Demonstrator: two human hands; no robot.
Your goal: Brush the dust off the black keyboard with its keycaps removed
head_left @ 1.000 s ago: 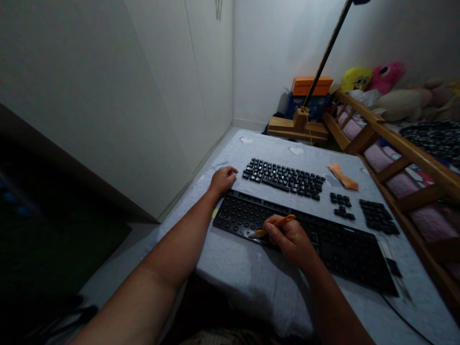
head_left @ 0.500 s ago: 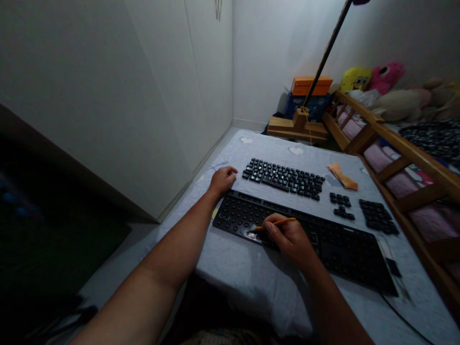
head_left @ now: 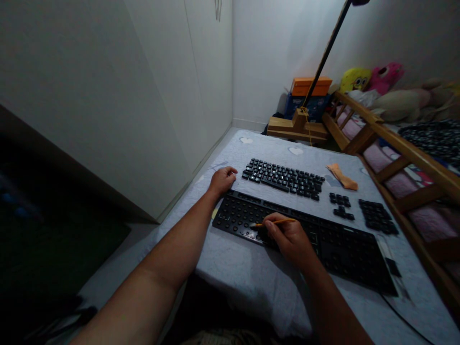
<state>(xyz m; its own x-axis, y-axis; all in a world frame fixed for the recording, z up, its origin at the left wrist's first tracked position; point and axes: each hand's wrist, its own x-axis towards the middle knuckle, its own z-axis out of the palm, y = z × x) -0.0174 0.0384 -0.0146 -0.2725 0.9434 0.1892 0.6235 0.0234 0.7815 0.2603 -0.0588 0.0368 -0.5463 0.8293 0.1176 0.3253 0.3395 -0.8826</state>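
A black keyboard base with its keycaps off lies slantwise across the cloth-covered table, rows of round key mounts showing. My right hand is closed around a thin paintbrush with an orange-yellow handle. Its dark tip points left and meets the left part of the base among the mounts. My left hand lies beside the base's far left corner, fingers loosely bent and apart with nothing in them. Beyond the base, the removed black keycaps are laid out in keyboard order.
Smaller keycap groups and a number-pad block lie to the right. An orange cloth rests behind them. A cable leaves the base at lower right. A wooden bed rail borders the table's right; a pale wardrobe stands left.
The brush tip has shifted very slightly on the base, and a pale glint beside it has faded. My left hand stays in place.
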